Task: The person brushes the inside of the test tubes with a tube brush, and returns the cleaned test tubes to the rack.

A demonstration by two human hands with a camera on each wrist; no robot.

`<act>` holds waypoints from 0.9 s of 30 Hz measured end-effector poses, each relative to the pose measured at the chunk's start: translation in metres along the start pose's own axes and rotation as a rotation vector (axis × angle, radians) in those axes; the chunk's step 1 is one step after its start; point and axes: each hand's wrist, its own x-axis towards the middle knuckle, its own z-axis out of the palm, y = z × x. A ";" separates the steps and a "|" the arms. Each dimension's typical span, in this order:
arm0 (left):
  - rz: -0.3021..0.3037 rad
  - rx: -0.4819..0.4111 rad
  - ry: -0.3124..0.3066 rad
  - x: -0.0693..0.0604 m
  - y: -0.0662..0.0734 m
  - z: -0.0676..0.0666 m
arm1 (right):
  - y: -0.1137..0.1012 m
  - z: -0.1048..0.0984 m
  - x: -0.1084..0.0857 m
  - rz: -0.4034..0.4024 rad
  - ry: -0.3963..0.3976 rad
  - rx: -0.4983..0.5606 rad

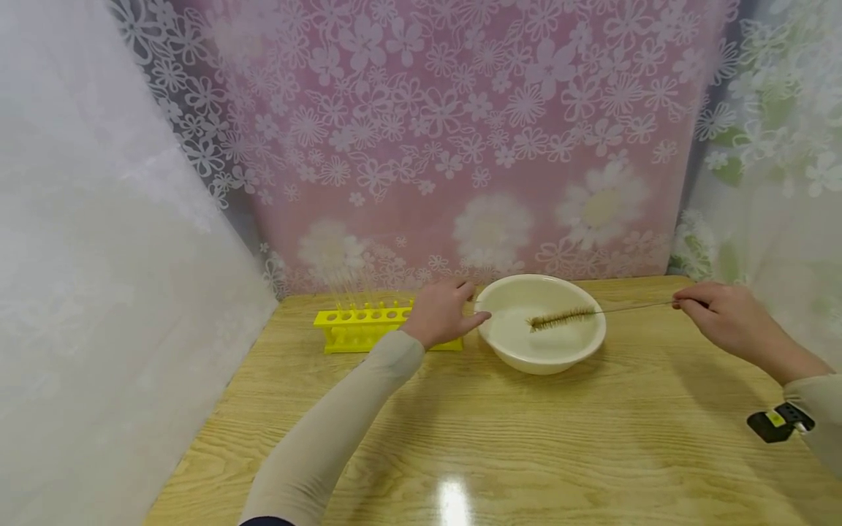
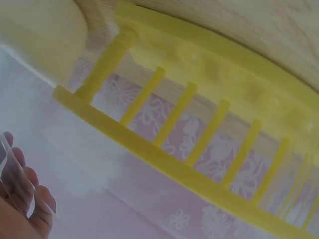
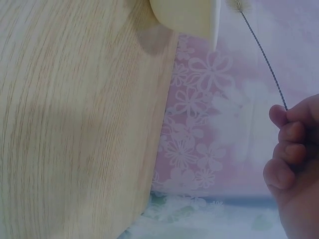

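My right hand (image 1: 733, 321) pinches the twisted wire handle (image 3: 266, 62) of a test tube brush (image 1: 562, 318). The brush's tan bristles hang over the cream basin (image 1: 541, 359), pointing left. At the basin's left rim, my left hand (image 1: 446, 313) holds a clear test tube (image 2: 19, 184) in curled fingers; its glass is hard to make out in the head view. Just left of that hand, and partly behind it, stands a yellow test tube rack (image 1: 355, 319). Several thin clear tubes (image 1: 351, 288) stand upright in the rack's left end.
Everything stands on a wood-grain table (image 1: 493, 431). A pink flowered curtain (image 1: 460, 146) hangs right behind the rack and basin. Pale sheets close off the left and right sides. A small black device (image 1: 775, 424) sits at my right wrist.
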 end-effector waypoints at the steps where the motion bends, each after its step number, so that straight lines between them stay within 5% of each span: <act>1: -0.024 -0.040 0.007 -0.001 0.000 -0.002 | 0.000 0.000 0.000 0.002 -0.004 0.002; 12: -0.271 -0.537 0.108 -0.010 -0.007 -0.016 | -0.004 0.004 0.005 -0.002 -0.018 0.002; 27: -0.398 -0.840 0.424 -0.028 -0.028 -0.029 | -0.004 0.009 0.007 -0.018 -0.001 -0.006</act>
